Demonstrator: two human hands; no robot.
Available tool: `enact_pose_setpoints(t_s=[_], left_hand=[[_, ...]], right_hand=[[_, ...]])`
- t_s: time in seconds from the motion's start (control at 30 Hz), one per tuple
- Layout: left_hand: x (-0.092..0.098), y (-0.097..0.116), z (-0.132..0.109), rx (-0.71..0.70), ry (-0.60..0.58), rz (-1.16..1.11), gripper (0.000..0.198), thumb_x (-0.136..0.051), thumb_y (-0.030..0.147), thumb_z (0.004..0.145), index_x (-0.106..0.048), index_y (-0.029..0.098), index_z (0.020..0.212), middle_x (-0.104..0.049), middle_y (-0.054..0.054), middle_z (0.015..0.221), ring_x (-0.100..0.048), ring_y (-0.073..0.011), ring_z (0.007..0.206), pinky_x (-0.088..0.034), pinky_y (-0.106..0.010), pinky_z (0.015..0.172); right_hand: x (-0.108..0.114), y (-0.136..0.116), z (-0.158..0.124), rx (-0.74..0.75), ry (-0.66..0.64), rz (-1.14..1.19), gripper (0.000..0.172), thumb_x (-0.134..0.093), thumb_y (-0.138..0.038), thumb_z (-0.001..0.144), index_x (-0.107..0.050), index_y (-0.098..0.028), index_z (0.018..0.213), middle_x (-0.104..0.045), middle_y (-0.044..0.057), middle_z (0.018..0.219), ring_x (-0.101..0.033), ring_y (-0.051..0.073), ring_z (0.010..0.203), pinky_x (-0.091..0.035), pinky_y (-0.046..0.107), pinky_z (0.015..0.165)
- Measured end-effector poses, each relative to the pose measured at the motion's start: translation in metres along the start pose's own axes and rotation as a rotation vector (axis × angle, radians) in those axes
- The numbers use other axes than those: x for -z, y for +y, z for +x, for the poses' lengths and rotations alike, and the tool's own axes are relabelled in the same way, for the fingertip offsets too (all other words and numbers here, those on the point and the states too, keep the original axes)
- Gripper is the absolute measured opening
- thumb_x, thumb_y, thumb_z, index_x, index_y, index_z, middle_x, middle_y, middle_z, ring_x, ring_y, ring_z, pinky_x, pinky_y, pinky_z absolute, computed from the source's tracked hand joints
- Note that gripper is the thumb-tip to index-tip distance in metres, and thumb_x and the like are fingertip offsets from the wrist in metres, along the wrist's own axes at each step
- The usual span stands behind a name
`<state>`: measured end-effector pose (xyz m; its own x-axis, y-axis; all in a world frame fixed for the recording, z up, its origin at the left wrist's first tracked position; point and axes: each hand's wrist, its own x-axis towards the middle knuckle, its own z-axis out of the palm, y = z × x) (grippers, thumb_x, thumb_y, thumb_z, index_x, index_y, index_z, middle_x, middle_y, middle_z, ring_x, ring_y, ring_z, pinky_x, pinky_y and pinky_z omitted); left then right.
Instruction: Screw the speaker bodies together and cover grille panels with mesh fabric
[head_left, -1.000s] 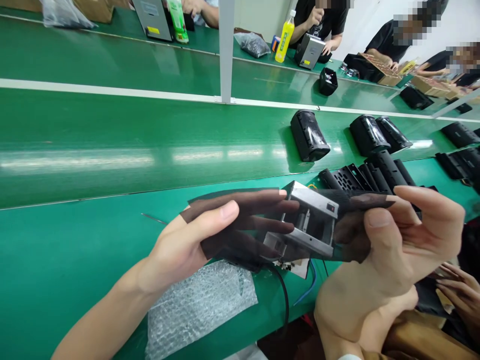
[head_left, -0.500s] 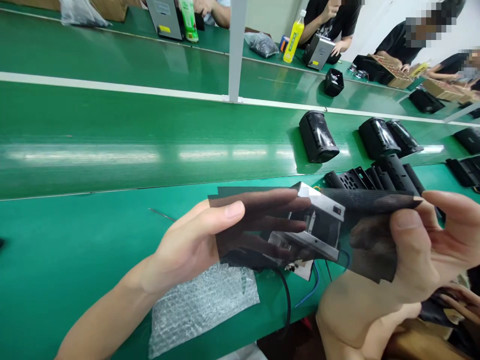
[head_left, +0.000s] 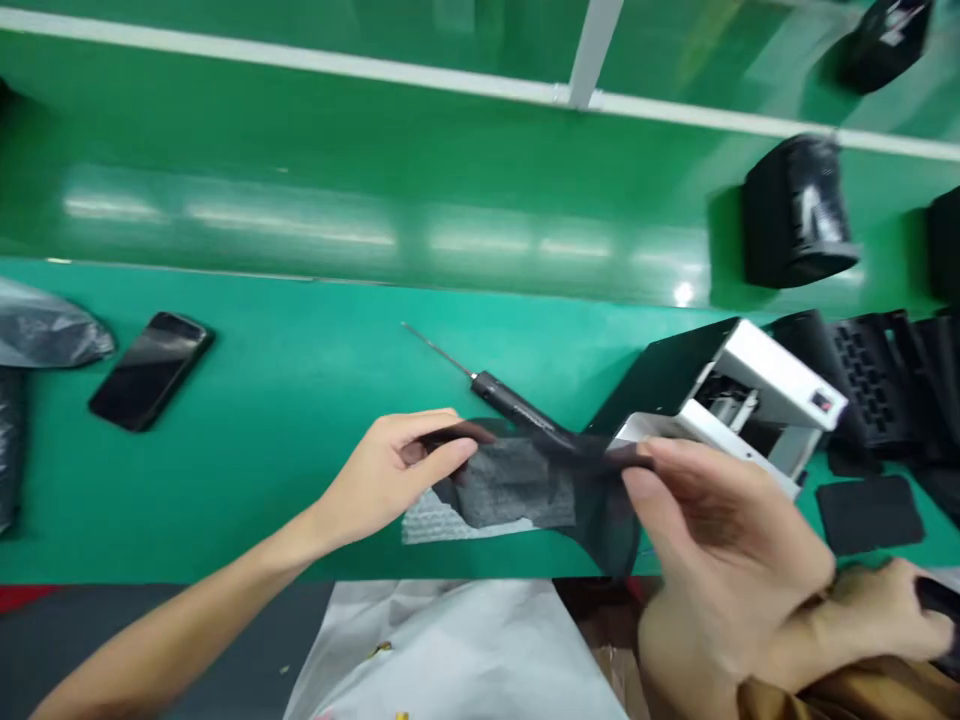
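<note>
A thin, see-through black mesh sheet [head_left: 517, 485] is stretched between my two hands above the bench. My left hand [head_left: 409, 465] pinches its left end between thumb and fingers; my right hand [head_left: 727, 530] pinches the other end. Behind the sheet lies a black pen-shaped electric screwdriver [head_left: 517, 408], its long thin bit pointing up and left. Bubble wrap [head_left: 431, 522] shows partly beneath the sheet. Just beyond my right hand stands a black and silver metal housing [head_left: 787, 375], open on one side with parts inside.
A phone [head_left: 152, 370] and plastic-wrapped items [head_left: 52, 330] are at the left. Black slotted panels [head_left: 870, 385] and a flat black pad [head_left: 870, 512] lie at the right. A black speaker-like unit [head_left: 799, 215] stands farther back. Another person's hand [head_left: 885, 610] is at lower right.
My view has tilted down and swung left. The sheet, spread broadly before, now hangs lower and partly folded between my hands. The screwdriver and phone have come into sight.
</note>
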<state>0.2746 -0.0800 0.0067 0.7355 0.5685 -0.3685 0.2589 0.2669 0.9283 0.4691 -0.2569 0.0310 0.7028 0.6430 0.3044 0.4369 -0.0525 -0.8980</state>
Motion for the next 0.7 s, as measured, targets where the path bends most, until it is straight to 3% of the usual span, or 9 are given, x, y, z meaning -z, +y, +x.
enact_pose_setpoints(t_s=[0.07,0.13,0.27,0.37,0.5,0.7], left_hand=[[0.015,-0.028,-0.022,0.036,0.141,0.121,0.013,-0.084,0.035,0.092,-0.087,0.022,0.094,-0.079,-0.003,0.087,-0.068,-0.0187,0.076,-0.055,-0.024,0.070],[0.024,-0.052,-0.034,0.054,0.222,0.235,0.015,-0.087,0.035,0.089,-0.087,0.024,0.099,-0.083,-0.004,0.097,-0.070,-0.0225,0.086,-0.056,-0.026,0.080],[0.034,-0.083,-0.034,0.018,0.218,0.440,0.032,-0.086,0.042,0.092,-0.084,0.030,0.122,-0.083,-0.003,0.112,-0.068,-0.0244,0.093,-0.051,-0.031,0.097],[0.040,-0.092,-0.027,-0.047,0.179,0.609,0.039,-0.080,0.043,0.097,-0.079,0.031,0.134,-0.081,-0.002,0.103,-0.063,-0.0208,0.082,-0.050,-0.030,0.090],[0.046,-0.096,-0.023,-0.185,0.117,0.814,0.040,-0.072,0.032,0.103,-0.070,0.025,0.142,-0.076,0.000,0.097,-0.062,-0.0153,0.076,-0.053,-0.027,0.080],[0.045,-0.100,-0.025,-0.335,0.147,0.880,0.034,-0.067,0.021,0.106,-0.067,0.020,0.140,-0.073,0.002,0.095,-0.064,-0.0113,0.077,-0.056,-0.023,0.082]], right_hand=[[-0.020,0.016,-0.025,-0.074,-0.124,-0.030,0.043,-0.083,-0.017,0.091,-0.080,-0.042,0.125,-0.082,-0.005,0.103,-0.078,0.017,0.072,-0.067,0.028,0.057],[-0.039,0.033,-0.052,-0.234,-0.167,-0.052,0.033,-0.080,-0.019,0.094,-0.080,-0.037,0.123,-0.081,-0.003,0.099,-0.075,0.015,0.065,-0.064,0.024,0.052],[-0.060,0.061,-0.090,-0.449,-0.136,-0.171,0.022,-0.077,-0.026,0.098,-0.080,-0.026,0.120,-0.076,0.000,0.092,-0.067,0.010,0.053,-0.058,0.020,0.048],[-0.064,0.073,-0.097,-0.425,-0.089,-0.282,0.021,-0.078,-0.029,0.098,-0.081,-0.024,0.118,-0.076,0.000,0.091,-0.064,0.008,0.054,-0.055,0.019,0.049],[-0.066,0.077,-0.097,-0.320,-0.095,-0.406,0.022,-0.078,-0.026,0.099,-0.080,-0.027,0.121,-0.079,0.001,0.099,-0.070,0.009,0.067,-0.059,0.020,0.061],[-0.068,0.074,-0.109,-0.309,-0.055,-0.413,0.036,-0.080,-0.022,0.098,-0.075,-0.029,0.133,-0.079,0.003,0.111,-0.075,0.013,0.084,-0.063,0.023,0.067]])
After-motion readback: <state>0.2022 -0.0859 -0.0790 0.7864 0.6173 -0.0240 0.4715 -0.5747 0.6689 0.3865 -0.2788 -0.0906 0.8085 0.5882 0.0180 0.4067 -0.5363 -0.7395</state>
